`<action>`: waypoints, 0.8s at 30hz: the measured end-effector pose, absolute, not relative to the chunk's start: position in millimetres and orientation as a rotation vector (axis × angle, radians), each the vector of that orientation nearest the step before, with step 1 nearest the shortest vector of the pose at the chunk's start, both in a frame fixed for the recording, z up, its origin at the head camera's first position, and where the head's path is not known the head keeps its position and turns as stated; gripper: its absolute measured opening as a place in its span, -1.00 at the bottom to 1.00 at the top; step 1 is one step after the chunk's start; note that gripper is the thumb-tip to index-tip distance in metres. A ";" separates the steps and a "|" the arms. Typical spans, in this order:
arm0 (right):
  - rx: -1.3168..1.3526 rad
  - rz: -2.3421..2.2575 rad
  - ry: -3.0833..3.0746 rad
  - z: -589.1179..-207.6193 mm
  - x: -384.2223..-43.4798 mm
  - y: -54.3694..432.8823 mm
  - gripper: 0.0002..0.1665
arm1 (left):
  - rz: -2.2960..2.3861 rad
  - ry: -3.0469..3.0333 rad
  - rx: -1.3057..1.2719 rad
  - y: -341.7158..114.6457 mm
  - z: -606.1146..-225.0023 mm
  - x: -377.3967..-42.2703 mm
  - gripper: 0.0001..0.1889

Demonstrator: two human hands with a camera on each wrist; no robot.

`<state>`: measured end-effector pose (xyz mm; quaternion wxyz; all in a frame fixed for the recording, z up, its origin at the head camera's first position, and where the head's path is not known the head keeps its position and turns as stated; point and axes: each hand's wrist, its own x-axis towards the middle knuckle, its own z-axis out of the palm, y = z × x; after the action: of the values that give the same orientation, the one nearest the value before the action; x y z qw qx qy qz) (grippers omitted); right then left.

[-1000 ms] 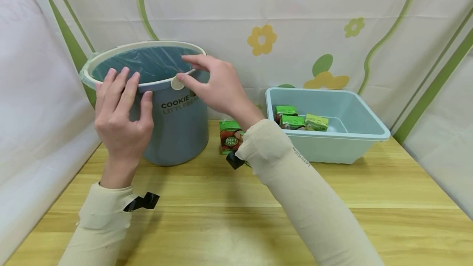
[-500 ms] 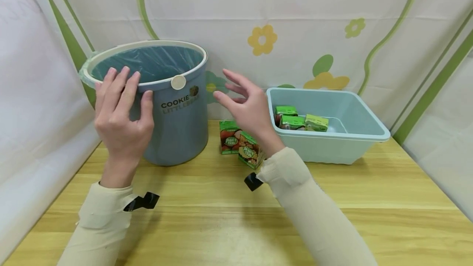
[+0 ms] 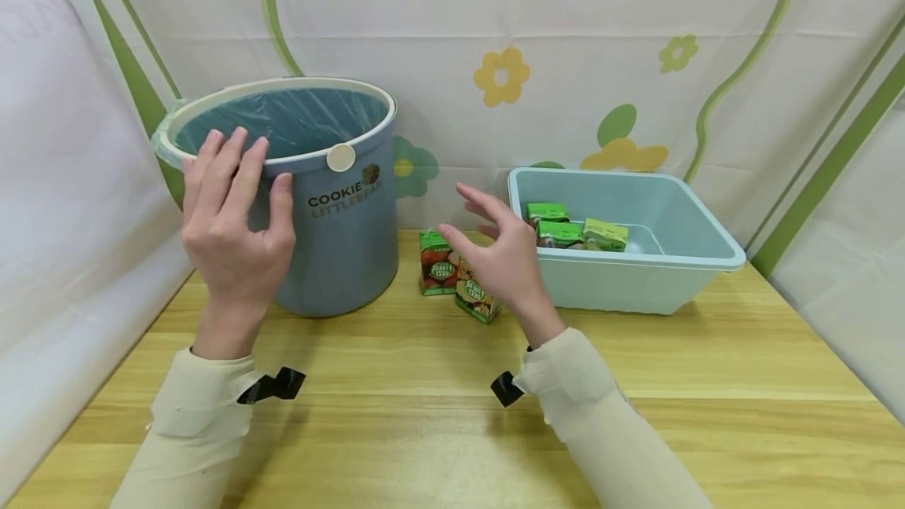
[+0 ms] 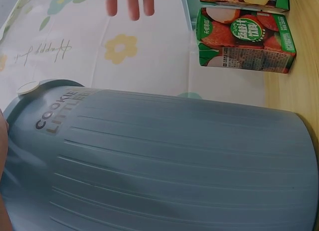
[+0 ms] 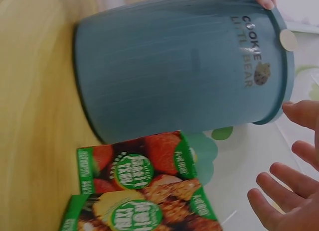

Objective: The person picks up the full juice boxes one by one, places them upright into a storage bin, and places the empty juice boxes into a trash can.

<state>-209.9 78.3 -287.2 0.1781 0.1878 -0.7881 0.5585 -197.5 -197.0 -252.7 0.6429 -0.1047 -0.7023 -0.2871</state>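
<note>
1. From my remote seat I take the bucket [image 3: 339, 250] as landmark: it stands upright on the bench [image 3: 396, 430], a thin liner [image 3: 276, 116] inside it and some spilling over its rim at the left.
2. The left hand [image 3: 233, 234] rests on the bucket's near rim, left of the white disc [image 3: 341, 157]. Its grip is laid long, fingers straight, thumb apart; how hard it presses I cannot tell.
3. The right hand [image 3: 505, 258] hangs to the right of the bucket, its grip spread and pinching nothing.
4. Just right of the bucket's base are two cartons on the bench: a red-fronted carton [image 3: 438, 269] and, slightly nearer me, a brown-fronted carton [image 3: 470, 293] turned at an angle. They overlap in my view, so I can't tell whether they touch.
5. Farther right of the bucket sits a tub [image 3: 601, 277] with three small cartons [image 3: 560, 235] inside.
6. What worries me first — the right hand partly hides the brown-fronted carton; a low sweep there could tip it into its neighbour.
7. Pressing harder with the left hand could tilt the bucket, I'd judge, since the load would fall on one side of its rim.
8. Dragging fingers could also pull the liner inward — it looks thin and loosely folded.
</note>
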 end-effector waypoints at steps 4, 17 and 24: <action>0.516 1.563 -2.242 -296.6 -206.2 80.9 -0.32 | -0.652 -1.600 -0.242 -197.3 -253.3 -198.2 -0.65; 0.499 1.403 -2.311 -321.4 -204.9 87.8 -0.27 | -0.650 -1.595 -0.241 -198.4 -255.0 -198.9 -0.66; 0.501 1.283 -2.341 -326.4 -203.4 87.4 -0.28 | -0.651 -1.593 -0.237 -198.7 -254.7 -198.3 -0.66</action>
<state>-203.4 87.4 -326.4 0.2113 0.1801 -0.8425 0.4616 -198.3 -198.7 -254.7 0.6457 -0.1041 -0.7002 -0.2862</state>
